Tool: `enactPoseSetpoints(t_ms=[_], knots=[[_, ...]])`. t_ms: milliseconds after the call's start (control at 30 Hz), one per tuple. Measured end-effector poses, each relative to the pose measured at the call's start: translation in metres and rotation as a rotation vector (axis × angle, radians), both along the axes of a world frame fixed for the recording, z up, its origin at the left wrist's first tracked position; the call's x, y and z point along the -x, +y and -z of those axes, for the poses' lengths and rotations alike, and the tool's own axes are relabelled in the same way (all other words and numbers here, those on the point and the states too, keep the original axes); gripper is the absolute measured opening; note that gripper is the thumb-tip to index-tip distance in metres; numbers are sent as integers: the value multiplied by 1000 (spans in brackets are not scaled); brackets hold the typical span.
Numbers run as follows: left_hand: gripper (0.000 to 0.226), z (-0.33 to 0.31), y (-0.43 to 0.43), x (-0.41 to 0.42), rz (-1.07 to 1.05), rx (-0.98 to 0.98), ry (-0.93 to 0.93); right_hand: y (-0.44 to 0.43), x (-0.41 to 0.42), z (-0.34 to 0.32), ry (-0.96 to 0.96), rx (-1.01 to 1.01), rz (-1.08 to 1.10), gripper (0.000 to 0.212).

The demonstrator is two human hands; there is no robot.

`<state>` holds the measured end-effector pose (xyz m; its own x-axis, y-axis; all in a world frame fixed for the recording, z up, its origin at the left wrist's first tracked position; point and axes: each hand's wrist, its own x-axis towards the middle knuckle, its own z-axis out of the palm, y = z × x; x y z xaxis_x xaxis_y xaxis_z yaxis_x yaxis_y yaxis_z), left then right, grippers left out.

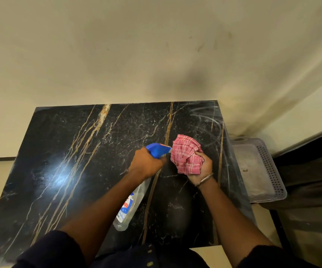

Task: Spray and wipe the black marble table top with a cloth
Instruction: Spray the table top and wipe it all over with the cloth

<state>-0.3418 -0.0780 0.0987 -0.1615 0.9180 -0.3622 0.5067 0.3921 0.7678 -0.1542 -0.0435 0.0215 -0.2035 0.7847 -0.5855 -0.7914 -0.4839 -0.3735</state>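
Marble table top (79, 171), black with gold and white veins, sits against a cream wall (117, 55); glare spot on its left half, faint curved smear marks at its far right corner. Left hand (146, 164) is clamped on the blue trigger head of a clear plastic spray bottle (131, 206), held above the table top, nozzle aimed at the cloth. Right hand (200, 167), thin bracelet on the wrist, grips a bunched pink checked cloth (185, 153) just right of the nozzle. Grey perforated plastic basket (268, 163) sits just beyond the table top's right edge. Nothing else lies on the marble.
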Motion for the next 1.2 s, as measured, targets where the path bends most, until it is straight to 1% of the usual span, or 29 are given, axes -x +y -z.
enactPoseSetpoints(t_ms=[133, 267, 367, 433, 467, 533, 567, 667, 733, 767, 800, 833, 867, 900, 933, 967, 1000, 1033, 1067, 1133, 1200], knots=[[18, 1, 0, -5, -8, -3, 38, 7, 1, 6, -22, 34, -15, 53], [20, 0, 4, -3, -87, -39, 26, 11, 1, 6, -37, 44, -36, 54], [22, -2, 7, -2, -101, -44, -5, 13, 2, 9, -24, 13, -53, 53], [24, -1, 9, -2, -105, -42, 6, 12, 3, 9, -17, 0, -53, 52], [24, 0, 10, -2, -104, -40, 23, 12, 4, 9, -23, -9, -61, 53], [25, 3, 12, -1, -113, -28, 47, 12, 5, 8, -21, -15, -58, 63], [24, 3, 13, 0, -121, -20, 46, 13, 5, 8, -28, -13, -51, 63], [21, 6, 18, 3, -136, 5, 18, 23, 3, 8, -140, 2, -2, 45], [23, 8, 22, 5, -132, 16, 15, 35, 1, 7, -299, 3, 19, 37], [23, 10, 24, 5, -127, 19, 15, 40, -1, 7, -453, -26, 9, 36], [24, 11, 25, 6, -122, 19, 18, 45, -2, 6, -684, -71, -33, 38], [24, 12, 27, 6, -117, 19, 19, 49, -4, 7, -961, -143, -88, 40], [23, 14, 28, 7, -116, 18, 17, 51, -7, 8, -1226, -270, -149, 37], [22, 15, 30, 8, -116, 19, 11, 50, -10, 10, -1438, -438, -238, 35], [21, 16, 31, 9, -118, 24, 4, 49, -13, 18, -1621, -610, -386, 40], [20, 16, 33, 10, -121, 32, 1, 47, -16, 31, -1800, -763, -586, 51], [20, 17, 35, 10, -123, 37, 1, 42, -18, 46, -1969, -865, -801, 65], [20, 18, 37, 11, -126, 42, 1, 36, -20, 59, -2097, -898, -973, 74], [19, 18, 39, 11, -132, 46, -2, 30, -19, 68, -2164, -894, -1037, 77], [14, 19, 44, 12, -153, 58, -12, 22, -11, 75, -2187, -868, -992, 74], [14, 21, 47, 14, -159, 65, -21, 20, 3, 78, -2238, -775, -929, 71]])
